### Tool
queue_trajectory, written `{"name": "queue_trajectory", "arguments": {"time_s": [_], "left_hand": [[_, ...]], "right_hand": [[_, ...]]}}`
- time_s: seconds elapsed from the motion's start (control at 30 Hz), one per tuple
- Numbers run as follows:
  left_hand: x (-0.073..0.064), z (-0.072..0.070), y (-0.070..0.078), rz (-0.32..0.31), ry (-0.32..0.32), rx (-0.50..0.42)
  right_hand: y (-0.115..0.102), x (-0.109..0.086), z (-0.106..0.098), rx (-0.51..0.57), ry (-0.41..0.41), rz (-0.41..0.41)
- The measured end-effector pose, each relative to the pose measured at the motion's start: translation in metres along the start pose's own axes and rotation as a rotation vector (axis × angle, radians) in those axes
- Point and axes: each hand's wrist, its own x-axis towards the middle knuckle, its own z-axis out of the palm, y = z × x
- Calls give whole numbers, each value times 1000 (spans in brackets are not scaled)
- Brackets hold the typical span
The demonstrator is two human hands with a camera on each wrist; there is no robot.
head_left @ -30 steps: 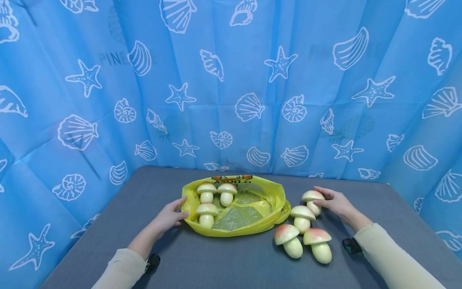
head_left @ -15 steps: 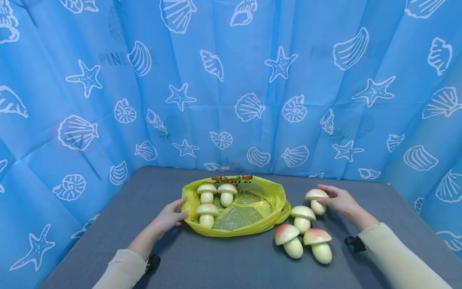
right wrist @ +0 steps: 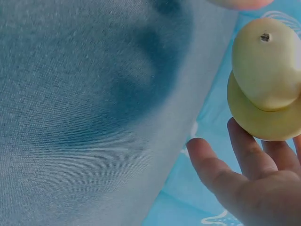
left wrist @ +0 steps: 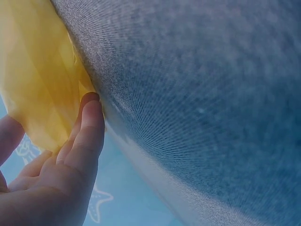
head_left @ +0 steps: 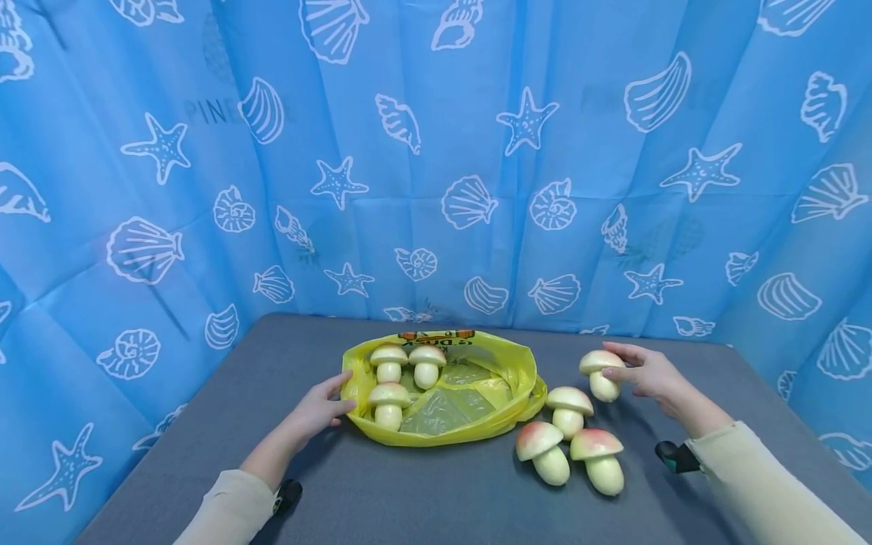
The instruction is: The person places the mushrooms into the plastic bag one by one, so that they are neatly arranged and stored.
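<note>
My right hand point(head_left: 654, 376) holds a toy mushroom point(head_left: 602, 376) by its pale cap, raised over the right side of the table. In the right wrist view the underside of the mushroom's stem point(right wrist: 270, 61) shows, with fingers at the cap's edge. On the left, my left hand point(head_left: 319, 406) rests its extended fingers and thumb against the outer left end of a yellow plastic bag point(head_left: 463, 437). The bag lies wide open, with three mushrooms inside at its left, one of them a front mushroom point(head_left: 389, 416). The left wrist view shows fingers point(left wrist: 87, 136) touching the yellow plastic.
Three more mushrooms lie right of the bag: one mushroom point(head_left: 568, 420) beside its handle, a red-capped mushroom point(head_left: 550, 463) in front, and another red-capped mushroom point(head_left: 605, 478) to the right. The grey table point(head_left: 409, 499) backs onto a blue seashell curtain point(head_left: 436, 189).
My right hand has lifted its mushroom away from the others, slightly up and to the right. My left hand stays at the bag.
</note>
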Motion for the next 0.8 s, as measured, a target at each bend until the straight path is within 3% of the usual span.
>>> {"name": "queue_trajectory", "arguments": {"time_s": [0.8], "left_hand": [[3,0,-1,-14,5,4]], "right_hand": [[-27,-26,14,47,-15,-111]]}}
